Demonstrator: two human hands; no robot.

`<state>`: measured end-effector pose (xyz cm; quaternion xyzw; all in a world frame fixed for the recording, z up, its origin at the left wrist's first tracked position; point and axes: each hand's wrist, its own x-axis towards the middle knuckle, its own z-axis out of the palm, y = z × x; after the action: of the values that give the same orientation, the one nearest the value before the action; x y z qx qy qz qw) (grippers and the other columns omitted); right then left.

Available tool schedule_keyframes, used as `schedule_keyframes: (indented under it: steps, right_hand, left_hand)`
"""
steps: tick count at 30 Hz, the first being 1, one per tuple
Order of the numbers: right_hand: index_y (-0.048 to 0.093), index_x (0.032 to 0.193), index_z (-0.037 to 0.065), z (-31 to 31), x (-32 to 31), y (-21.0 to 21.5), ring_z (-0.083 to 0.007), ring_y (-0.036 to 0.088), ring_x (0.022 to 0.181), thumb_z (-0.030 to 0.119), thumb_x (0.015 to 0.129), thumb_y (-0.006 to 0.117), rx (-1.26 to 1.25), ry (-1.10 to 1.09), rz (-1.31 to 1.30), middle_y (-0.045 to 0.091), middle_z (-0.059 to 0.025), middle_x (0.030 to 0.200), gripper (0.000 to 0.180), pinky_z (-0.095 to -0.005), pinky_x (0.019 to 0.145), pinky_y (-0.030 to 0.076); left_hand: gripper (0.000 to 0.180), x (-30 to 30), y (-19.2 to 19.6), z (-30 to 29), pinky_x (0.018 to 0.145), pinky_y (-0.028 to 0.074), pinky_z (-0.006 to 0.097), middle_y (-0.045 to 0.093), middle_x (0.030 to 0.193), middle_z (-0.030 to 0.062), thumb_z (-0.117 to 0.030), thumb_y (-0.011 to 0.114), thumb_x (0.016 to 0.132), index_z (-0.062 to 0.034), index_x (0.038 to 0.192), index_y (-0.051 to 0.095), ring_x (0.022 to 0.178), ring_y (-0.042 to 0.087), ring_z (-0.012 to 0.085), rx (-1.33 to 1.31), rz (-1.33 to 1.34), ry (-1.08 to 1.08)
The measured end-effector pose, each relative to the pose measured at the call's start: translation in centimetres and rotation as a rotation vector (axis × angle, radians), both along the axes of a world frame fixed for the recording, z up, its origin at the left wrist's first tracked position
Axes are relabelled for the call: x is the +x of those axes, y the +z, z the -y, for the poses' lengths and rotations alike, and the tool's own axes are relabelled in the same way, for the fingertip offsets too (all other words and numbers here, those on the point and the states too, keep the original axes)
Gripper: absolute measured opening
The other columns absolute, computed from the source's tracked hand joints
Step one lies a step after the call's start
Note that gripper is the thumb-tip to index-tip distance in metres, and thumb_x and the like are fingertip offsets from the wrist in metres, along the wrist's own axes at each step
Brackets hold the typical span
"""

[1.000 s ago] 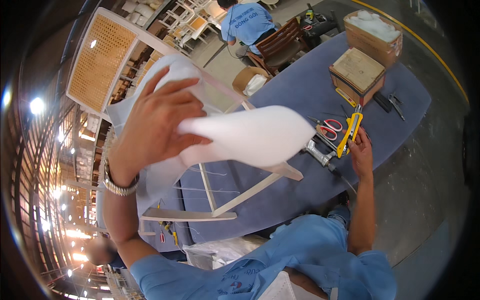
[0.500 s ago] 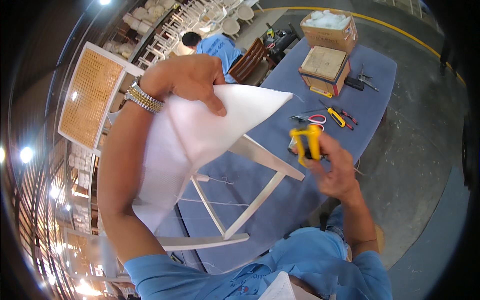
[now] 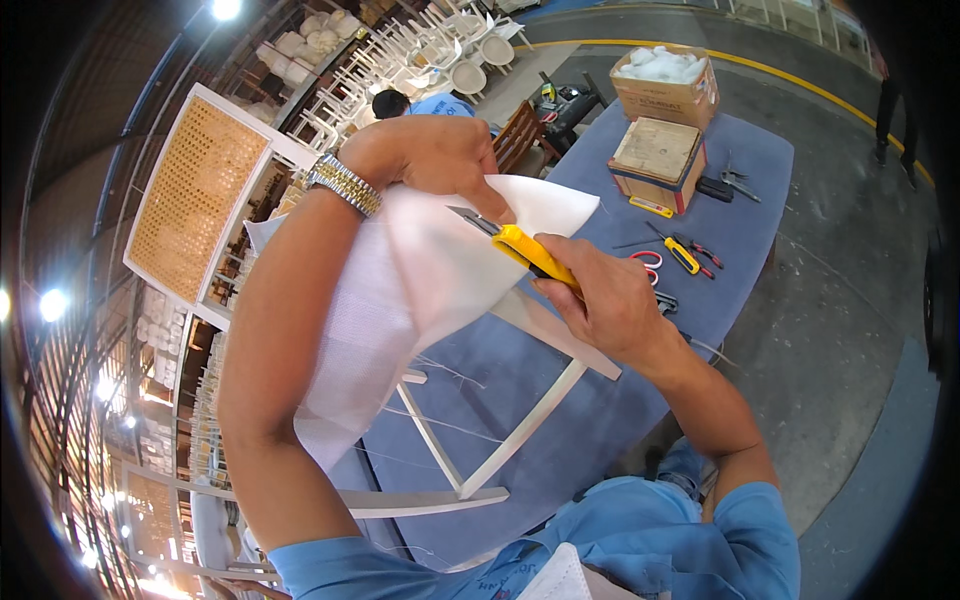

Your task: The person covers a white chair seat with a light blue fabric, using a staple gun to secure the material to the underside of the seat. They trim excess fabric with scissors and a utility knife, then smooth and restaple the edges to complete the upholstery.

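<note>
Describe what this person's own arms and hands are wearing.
Both hands are bare, no gloves. The left hand has a two-tone silver and gold metal link watch at the wrist. The right hand wears nothing. Short blue shirt sleeves leave both forearms uncovered.

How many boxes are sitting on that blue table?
2: an open cardboard box of white stuffing at the table's far end, and a closed wooden box just in front of it. None seem hidden.

White chair frame point(image 3: 520, 425) blocks below the hands; bare blue mat point(image 3: 760, 160) (beyond the scattered tools point(image 3: 680, 250)) lies open.
</note>
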<state>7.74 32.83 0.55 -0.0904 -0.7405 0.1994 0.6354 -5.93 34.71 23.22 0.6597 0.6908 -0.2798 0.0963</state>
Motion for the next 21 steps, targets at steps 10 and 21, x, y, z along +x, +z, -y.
schedule_keyframes:
  steps: [10,21]
  right_hand:
    - [0.061,0.108,0.005,-0.4,-1.1,0.4,-0.0199,0.066,0.063,0.020,0.085,0.077,0.057,-0.059,-0.041,0.063,-0.0059,0.080,0.032,-0.0333,0.053,0.049]
    - [0.061,0.105,0.007,-0.8,-1.5,0.6,-0.0203,0.066,0.063,0.022,0.086,0.075,0.068,-0.061,-0.017,0.063,-0.0048,0.080,0.027,-0.0339,0.052,0.049]
  left_hand:
    - [0.051,-0.8,-0.6,-0.4,0.045,0.039,0.031,0.061,0.053,0.0061,-0.047,0.077,0.079,0.0015,0.067,0.074,0.046,0.054,0.0127,0.040,0.072,-0.031]
    - [0.048,-0.6,-0.6,-0.5,0.055,0.046,0.035,0.064,0.061,0.0123,-0.043,0.074,0.075,0.0039,0.069,0.071,0.055,0.059,0.0207,0.039,0.021,-0.034]
